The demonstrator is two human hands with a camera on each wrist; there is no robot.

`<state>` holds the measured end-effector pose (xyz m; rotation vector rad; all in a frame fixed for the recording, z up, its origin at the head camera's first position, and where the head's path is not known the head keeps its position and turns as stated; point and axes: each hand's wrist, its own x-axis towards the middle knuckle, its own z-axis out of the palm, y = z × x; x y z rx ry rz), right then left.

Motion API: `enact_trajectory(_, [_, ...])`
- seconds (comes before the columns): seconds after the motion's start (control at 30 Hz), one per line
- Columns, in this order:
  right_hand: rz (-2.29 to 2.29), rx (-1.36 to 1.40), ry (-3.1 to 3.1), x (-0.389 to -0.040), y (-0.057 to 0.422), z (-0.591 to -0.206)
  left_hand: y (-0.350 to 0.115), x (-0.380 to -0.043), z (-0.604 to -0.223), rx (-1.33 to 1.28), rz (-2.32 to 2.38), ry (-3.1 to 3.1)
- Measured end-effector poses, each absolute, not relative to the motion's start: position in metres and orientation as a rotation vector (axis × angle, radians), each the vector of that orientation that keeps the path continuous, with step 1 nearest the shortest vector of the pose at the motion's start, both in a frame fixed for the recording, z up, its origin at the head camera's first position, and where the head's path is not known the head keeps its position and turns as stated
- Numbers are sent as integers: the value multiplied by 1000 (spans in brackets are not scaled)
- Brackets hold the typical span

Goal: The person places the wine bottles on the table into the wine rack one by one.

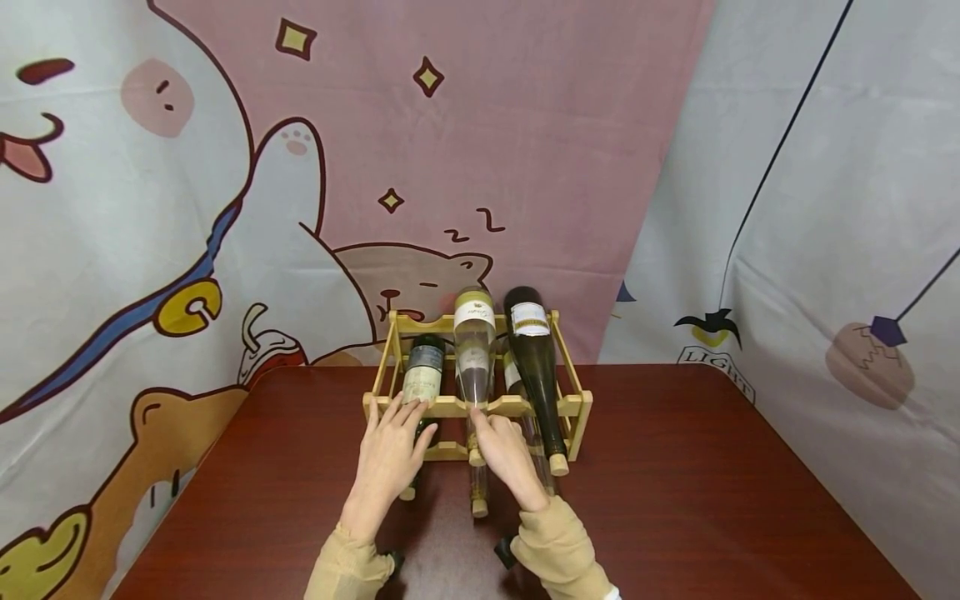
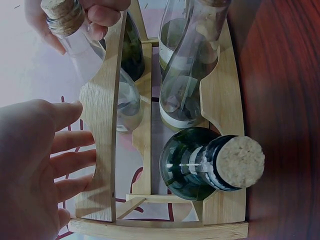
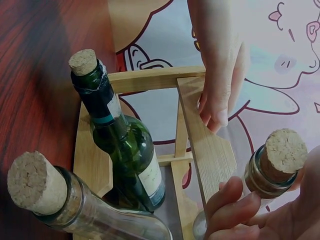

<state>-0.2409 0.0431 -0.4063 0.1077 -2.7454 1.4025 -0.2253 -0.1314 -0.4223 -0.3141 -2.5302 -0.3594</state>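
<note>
A clear corked wine bottle (image 1: 474, 354) lies neck-forward in the middle of the wooden rack's (image 1: 447, 407) upper tier. My right hand (image 1: 510, 450) holds it by the neck, with fingers and thumb around the glass just below the cork (image 3: 285, 152). At the rack's left, my left hand (image 1: 390, 446) rests its nearly straight fingertips on the upper front rail (image 2: 102, 150). Below that hand, a green bottle (image 3: 132, 150) lies in the lower tier, its cork (image 2: 240, 161) pointing out. A dark bottle (image 1: 538, 383) lies in the upper tier on the right.
Two more clear bottles, one in the lower middle (image 1: 480, 487) and one at the lower right (image 1: 534, 437), poke their necks out past the rack's front. The rack stands near the back of the red-brown table (image 1: 675, 500). Behind it hangs a cartoon-print cloth (image 1: 525, 150).
</note>
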Motion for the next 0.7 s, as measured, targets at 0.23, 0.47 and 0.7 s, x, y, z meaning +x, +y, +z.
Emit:
enact_trajectory(0.23, [1375, 107, -2732, -240, 43, -405, -131, -225, -422, -311, -358, -2538])
enact_trajectory(0.47, [1325, 78, -2739, -239, 41, -406, -131, -225, -423, -310, -365, -2539])
enact_trajectory(0.7, [1297, 56, -2738, -238, 41, -405, -131, -226, -423, -310, -367, -2537])
